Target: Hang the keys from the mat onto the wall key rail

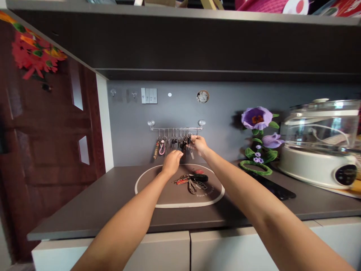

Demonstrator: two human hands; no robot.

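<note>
1. The right hand is up at the wall, fingers pinched on a bunch of keys that hangs at the right end of the key rail.
2. The left hand hovers lower and just to the left, fingers curled loosely with nothing visibly in them; whether it touches the hanging bunches behind it cannot be told from here.
3. Along the rail hang more key bunches, side by side, and at the far left a pink loop fob beside a brown tag.
4. The rail itself sits on two suction cups on the grey wall, low above the counter.
5. Straight below the hands, a loose pile of keys lies on the oval mat, with a red fob and a black fob among them.
6. The mat rests on the dark countertop, both forearms reaching across it.
7. Out to the right, a purple flower ornament stands against the wall, a dark flat tray at its foot.
8. Further right sits a white cooker with a clear lid.
9. Up on the wall, a white switch panel; far left, a dark wooden door with a red decoration.
</note>
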